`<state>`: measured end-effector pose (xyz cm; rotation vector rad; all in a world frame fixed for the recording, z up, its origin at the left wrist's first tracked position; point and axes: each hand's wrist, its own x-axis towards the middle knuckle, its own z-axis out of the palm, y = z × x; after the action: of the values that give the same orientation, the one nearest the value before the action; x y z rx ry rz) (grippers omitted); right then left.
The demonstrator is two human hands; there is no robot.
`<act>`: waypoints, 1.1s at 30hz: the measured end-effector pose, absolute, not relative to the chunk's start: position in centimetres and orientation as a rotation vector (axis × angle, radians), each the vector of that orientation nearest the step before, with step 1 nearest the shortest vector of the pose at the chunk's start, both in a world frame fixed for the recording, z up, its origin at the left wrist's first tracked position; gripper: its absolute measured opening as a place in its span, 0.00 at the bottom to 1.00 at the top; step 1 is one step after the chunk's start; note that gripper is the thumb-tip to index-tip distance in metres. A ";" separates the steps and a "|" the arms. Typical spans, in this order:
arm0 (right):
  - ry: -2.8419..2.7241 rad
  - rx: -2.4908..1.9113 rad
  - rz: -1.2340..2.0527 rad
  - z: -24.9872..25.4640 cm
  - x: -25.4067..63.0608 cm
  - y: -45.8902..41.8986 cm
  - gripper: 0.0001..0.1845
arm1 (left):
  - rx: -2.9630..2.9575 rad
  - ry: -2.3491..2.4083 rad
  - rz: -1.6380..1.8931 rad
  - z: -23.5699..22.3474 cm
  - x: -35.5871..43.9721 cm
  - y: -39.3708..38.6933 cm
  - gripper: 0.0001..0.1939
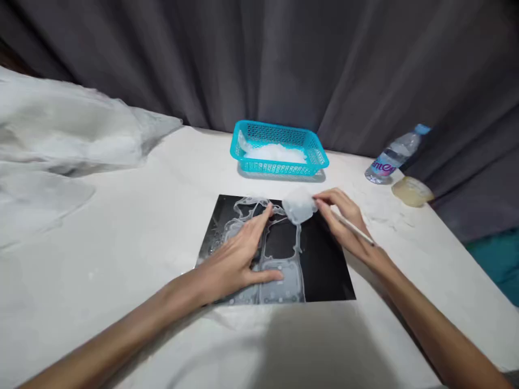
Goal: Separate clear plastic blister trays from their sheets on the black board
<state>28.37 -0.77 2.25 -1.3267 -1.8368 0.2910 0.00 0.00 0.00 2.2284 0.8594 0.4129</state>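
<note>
Over blk mat [326, 270]: L hand [243, 251] spread, R hand [343, 216] w/ stick [352, 227], frosted pc [299, 209]; bottle [403, 147] lbl [382, 166] "nte…"

And there the left hand [239, 254] lay, thumb splayed (fingers together!), while the right hand [344, 220] pinched with bent fingers!

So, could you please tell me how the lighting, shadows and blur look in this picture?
Head view: the white table looks bright, the curtain behind it dark; head view: a broad, soft shadow lies on the near side of the black sheet; head view: the translucent piece at the right hand looks blurred.
</note>
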 end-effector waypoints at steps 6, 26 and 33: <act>-2.074 -1.081 0.814 5.2 25.7 -4.7 0.16 | 2.125 0.827 0.795 0.8 1.7 0.3 0.37; -2.222 -1.133 0.074 0.2 23.6 -4.1 0.07 | 1.674 1.016 0.660 1.7 1.8 1.0 0.15; -2.202 -1.240 0.013 0.0 23.8 -4.7 0.10 | 1.174 1.247 1.350 3.3 -0.5 4.0 0.15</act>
<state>23.80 -4.74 0.02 -1.2400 -2.2017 0.0125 -0.52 3.96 3.26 1.1743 1.2470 1.3497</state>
